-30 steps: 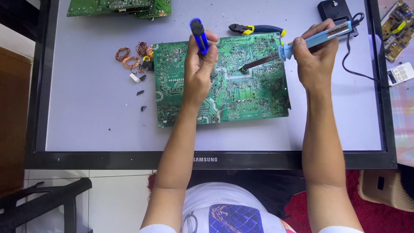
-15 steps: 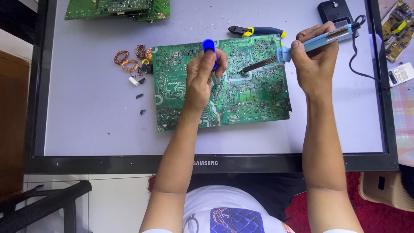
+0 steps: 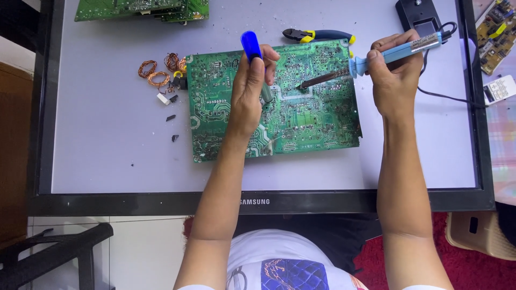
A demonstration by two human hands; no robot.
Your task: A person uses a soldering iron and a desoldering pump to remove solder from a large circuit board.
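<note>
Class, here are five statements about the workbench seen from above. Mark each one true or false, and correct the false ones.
1. The right hand holds a soldering iron with a light blue handle. True.
2. The left hand is empty. False: it grips a blue-topped desoldering pump standing on the board.
3. The green circuit board lies on a flat monitor screen used as a work surface. True.
4. The pliers rest on top of the copper wire coils. False: the pliers lie beyond the board, the coils to its left.
5. The iron's tip points at the board. True.
</note>
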